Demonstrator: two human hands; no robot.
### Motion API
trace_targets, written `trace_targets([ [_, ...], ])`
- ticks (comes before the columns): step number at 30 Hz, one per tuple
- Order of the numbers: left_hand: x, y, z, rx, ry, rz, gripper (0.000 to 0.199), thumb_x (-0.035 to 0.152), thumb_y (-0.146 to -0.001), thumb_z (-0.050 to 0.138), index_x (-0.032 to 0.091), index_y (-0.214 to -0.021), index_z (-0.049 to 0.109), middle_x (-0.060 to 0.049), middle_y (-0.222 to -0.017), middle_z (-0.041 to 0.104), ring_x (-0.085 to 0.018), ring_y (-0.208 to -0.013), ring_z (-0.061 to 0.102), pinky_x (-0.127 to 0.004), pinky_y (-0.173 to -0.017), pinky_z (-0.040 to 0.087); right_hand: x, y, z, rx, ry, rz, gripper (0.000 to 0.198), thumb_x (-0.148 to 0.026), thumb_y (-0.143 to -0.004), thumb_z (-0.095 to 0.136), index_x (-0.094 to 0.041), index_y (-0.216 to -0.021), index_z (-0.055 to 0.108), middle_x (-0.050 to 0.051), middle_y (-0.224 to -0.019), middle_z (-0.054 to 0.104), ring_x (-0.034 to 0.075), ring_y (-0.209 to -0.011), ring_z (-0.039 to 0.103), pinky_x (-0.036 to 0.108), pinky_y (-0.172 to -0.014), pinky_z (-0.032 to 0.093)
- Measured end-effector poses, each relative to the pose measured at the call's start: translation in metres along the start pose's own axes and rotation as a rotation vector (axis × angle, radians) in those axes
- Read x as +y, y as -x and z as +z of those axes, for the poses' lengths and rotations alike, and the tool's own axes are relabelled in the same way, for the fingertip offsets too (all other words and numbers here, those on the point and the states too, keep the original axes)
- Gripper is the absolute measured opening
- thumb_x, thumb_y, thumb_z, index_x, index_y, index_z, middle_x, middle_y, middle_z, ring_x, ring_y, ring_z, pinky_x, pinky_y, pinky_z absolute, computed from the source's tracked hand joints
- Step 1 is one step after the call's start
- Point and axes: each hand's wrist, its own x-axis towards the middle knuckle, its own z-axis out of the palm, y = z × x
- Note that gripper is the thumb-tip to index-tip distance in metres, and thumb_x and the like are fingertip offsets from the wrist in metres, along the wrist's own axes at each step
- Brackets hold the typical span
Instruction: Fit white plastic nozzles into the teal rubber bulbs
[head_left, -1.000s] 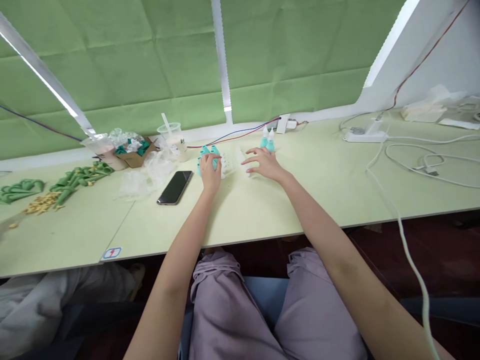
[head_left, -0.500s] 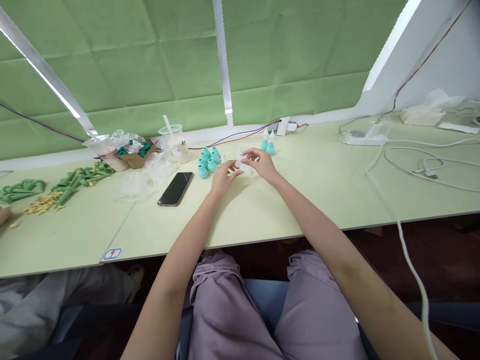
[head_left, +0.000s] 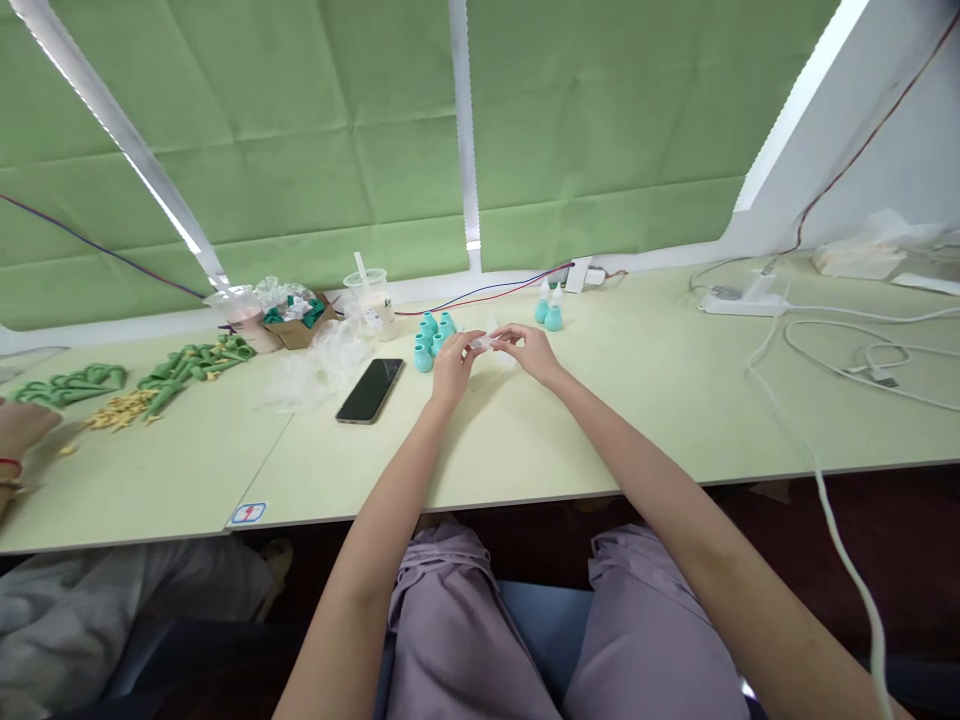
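Observation:
Both my hands meet over the table, fingertips pinched around a small translucent white plastic piece [head_left: 482, 343]. My left hand [head_left: 453, 368] grips its left side and my right hand [head_left: 534, 352] its right side; the fingers partly cover it, so its exact shape is unclear. More whitish translucent pieces seem to lie just behind and below the fingers, too faint to make out. Left of my left hand stand several teal rubber bulbs [head_left: 423, 358] with open necks. Behind my right hand are two teal bulbs with white pointed nozzles [head_left: 553, 318], upright.
A phone [head_left: 370, 391] lies left of my arms, near crumpled clear plastic [head_left: 322, 362], a drink cup [head_left: 371, 306] and a small cardboard box [head_left: 307, 330]. Further left, a co-worker's hand [head_left: 26, 425] is beside green and yellow parts [head_left: 184, 368]. A power strip [head_left: 742, 302] and cables lie right.
My fingertips have drawn closer together on the white piece. The whole view has shifted slightly, and more of the co-worker's hand shows at the left edge.

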Motion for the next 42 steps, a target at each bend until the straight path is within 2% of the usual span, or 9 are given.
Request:
trace_targets([
  [4,-0.011,-0.003,-0.007,0.089,0.003,-0.093,0.026,0.019,-0.087,0.048,0.022,-0.110,0.062,-0.006,-0.103,0.066,-0.018,-0.086,0.057,-0.032,-0.079,0.047,-0.002,-0.001,0.001,0.005,0.428,-0.062,0.020,-0.025,-0.084,0.058,-0.024,-0.101,0.068,0.004,-0.099,0.069,0.020,-0.091,0.055,0.034,-0.081,0.037],
  [8,-0.025,-0.006,-0.013,0.156,0.034,-0.171,0.028,0.019,-0.086,0.047,0.020,-0.110,0.061,-0.007,-0.103,0.066,-0.018,-0.082,0.057,-0.034,-0.080,0.047,-0.004,-0.009,0.019,-0.149,0.805,-0.119,0.016,-0.019,-0.083,0.058,-0.023,-0.088,0.073,0.010,-0.111,0.063,0.026,-0.107,0.046,0.040,-0.085,0.029],
  [12,-0.031,-0.005,-0.016,0.176,0.052,-0.206,0.027,0.024,-0.085,0.048,0.021,-0.108,0.062,-0.007,-0.100,0.066,-0.017,-0.079,0.056,-0.033,-0.078,0.046,-0.013,-0.024,0.043,-0.263,1.006,-0.136,0.020,-0.015,-0.082,0.055,-0.020,-0.090,0.073,0.014,-0.111,0.061,0.028,-0.109,0.044,0.041,-0.086,0.029],
  [17,-0.032,-0.005,-0.017,0.194,0.062,-0.237,0.026,0.027,-0.084,0.049,0.021,-0.105,0.064,-0.005,-0.094,0.066,-0.017,-0.076,0.056,-0.032,-0.074,0.046,-0.019,-0.031,0.058,-0.314,1.156,-0.105,0.029,-0.009,-0.077,0.055,-0.018,-0.099,0.071,0.016,-0.111,0.062,0.030,-0.108,0.047,0.043,-0.090,0.030],
  [24,-0.030,-0.005,-0.017,0.167,0.064,-0.225,0.025,0.026,-0.084,0.050,0.020,-0.104,0.063,-0.007,-0.097,0.066,-0.018,-0.077,0.056,-0.033,-0.074,0.047,-0.001,-0.030,0.059,-0.280,1.130,-0.114,0.028,-0.007,-0.080,0.049,-0.014,-0.096,0.070,0.017,-0.109,0.062,0.029,-0.108,0.048,0.042,-0.086,0.033],
  [29,-0.032,-0.005,-0.014,0.137,0.044,-0.209,0.024,0.024,-0.084,0.050,0.021,-0.105,0.062,-0.007,-0.100,0.067,-0.019,-0.077,0.057,-0.035,-0.076,0.047,-0.001,-0.030,0.057,-0.206,1.042,-0.127,0.021,-0.015,-0.083,0.052,-0.014,-0.090,0.071,0.016,-0.106,0.061,0.030,-0.107,0.047,0.041,-0.085,0.034],
  [32,-0.032,-0.005,-0.013,0.128,0.045,-0.208,0.023,0.023,-0.084,0.051,0.021,-0.105,0.062,-0.007,-0.101,0.067,-0.019,-0.077,0.058,-0.035,-0.076,0.048,-0.006,-0.027,0.046,-0.112,0.930,-0.130,0.018,-0.022,-0.084,0.055,-0.017,-0.084,0.072,0.014,-0.105,0.062,0.028,-0.105,0.047,0.040,-0.084,0.033],
  [37,-0.025,-0.005,-0.009,0.063,0.040,-0.194,0.022,0.020,-0.083,0.053,0.022,-0.103,0.062,-0.006,-0.100,0.067,-0.018,-0.077,0.058,-0.034,-0.077,0.047,-0.010,-0.015,0.015,0.135,0.674,-0.034,0.016,-0.032,-0.082,0.059,-0.023,-0.080,0.072,0.009,-0.106,0.062,0.026,-0.104,0.047,0.038,-0.082,0.034],
  [42,-0.017,-0.002,0.000,-0.058,0.052,-0.142,0.022,0.020,-0.082,0.055,0.023,-0.102,0.063,-0.004,-0.098,0.067,-0.017,-0.076,0.058,-0.031,-0.074,0.047,-0.015,-0.002,0.002,0.156,0.562,-0.108,0.017,-0.036,-0.083,0.059,-0.025,-0.084,0.073,0.006,-0.106,0.062,0.024,-0.101,0.048,0.034,-0.083,0.035],
])
